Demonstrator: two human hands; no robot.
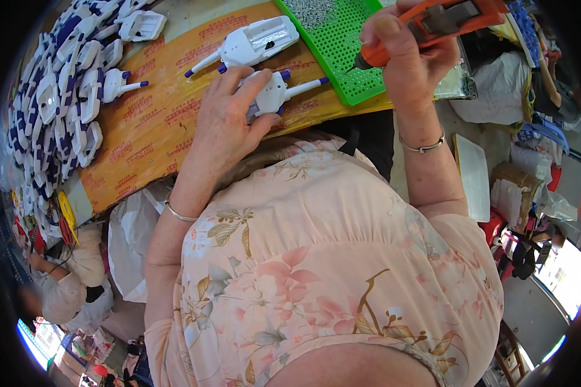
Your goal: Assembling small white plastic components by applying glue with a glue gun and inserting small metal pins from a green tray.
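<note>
My left hand (229, 119) is closed around a white plastic housing (271, 97) with purple ends, holding it on the table near the front edge. A slim white stem with a purple tip sticks out of it to the right. Behind it lies another white housing (258, 44), with a rectangular hollow. In the air at the upper right, my right hand (416, 68) grips an orange power screwdriver (455, 20). Its dark tip points down and left over a green perforated tray (354, 80). Small metallic screws (308, 13) lie heaped at the tray's far end.
A big pile of white and purple housings (61, 90) covers the table's left side. Printed yellow-orange tape covers the tabletop (152, 106). White bags (497, 90) and a cardboard box (516, 184) stand on the right. Another person (64, 290) is at the lower left.
</note>
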